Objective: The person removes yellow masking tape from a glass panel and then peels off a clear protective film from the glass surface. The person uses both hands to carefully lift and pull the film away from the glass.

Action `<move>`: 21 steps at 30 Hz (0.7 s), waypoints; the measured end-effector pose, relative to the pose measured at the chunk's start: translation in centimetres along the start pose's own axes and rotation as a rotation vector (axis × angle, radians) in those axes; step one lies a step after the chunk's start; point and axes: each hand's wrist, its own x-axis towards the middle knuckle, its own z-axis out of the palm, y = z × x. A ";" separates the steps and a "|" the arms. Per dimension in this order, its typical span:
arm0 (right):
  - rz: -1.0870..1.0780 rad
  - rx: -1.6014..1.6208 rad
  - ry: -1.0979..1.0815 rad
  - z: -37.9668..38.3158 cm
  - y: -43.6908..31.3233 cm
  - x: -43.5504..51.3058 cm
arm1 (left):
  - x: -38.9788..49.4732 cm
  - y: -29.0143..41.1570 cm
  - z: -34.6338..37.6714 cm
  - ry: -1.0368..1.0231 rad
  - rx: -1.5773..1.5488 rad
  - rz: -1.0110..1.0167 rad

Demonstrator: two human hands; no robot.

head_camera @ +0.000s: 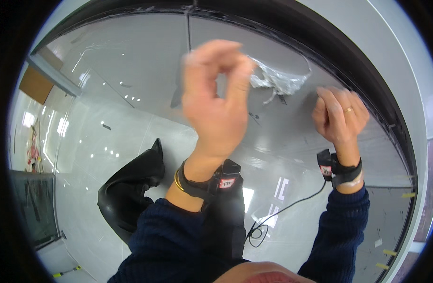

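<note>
My left hand (220,85) is raised in the upper middle of the head view, blurred, its fingers curled round towards the thumb; whether a small thing sits between the fingertips cannot be seen. My right hand (340,113) is at the right near a long black edge strip (383,106), its fingers bent and a ring on one; what lies under them is hidden. A crumpled clear plastic film (287,82) lies between the two hands. Each wrist wears a black strap with a small black module, the left one (227,177) and the right one (325,166).
A thin black cable (291,205) runs from the right wrist to a loop near my legs. My bent leg in black trousers (128,191) is at lower left, over a glossy grey floor (85,141). A brown cardboard box (36,85) stands far left. Yellow tape pieces (389,252) mark the right edge.
</note>
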 end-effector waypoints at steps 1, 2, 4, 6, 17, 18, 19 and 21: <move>0.001 -0.017 0.008 0.2 0.1 -0.1 | -0.6 -0.1 0.8 -0.060 0.064 0.026; 0.002 -0.031 0.018 0.3 0.1 -0.2 | -0.9 -0.4 1.3 -0.118 0.125 0.084; 0.029 -0.046 0.041 0.5 0.0 -0.4 | -1.1 -1.4 2.5 -0.157 0.341 0.273; 0.087 -0.043 0.042 0.5 -0.5 -0.5 | -1.4 -2.2 2.9 -0.157 0.493 0.325; 0.616 -0.193 -0.077 1.2 -4.1 1.9 | 1.1 -3.8 1.4 -0.381 0.665 0.754; 0.628 -0.225 -0.087 1.2 -4.2 2.1 | 1.2 -3.7 1.4 -0.416 0.634 0.757; 0.654 -0.260 -0.132 1.3 -4.3 2.4 | 1.2 -3.6 1.2 -0.447 0.620 0.740; 0.685 -0.325 -0.208 1.1 -4.4 2.9 | 1.0 -3.5 1.0 -0.495 0.581 0.712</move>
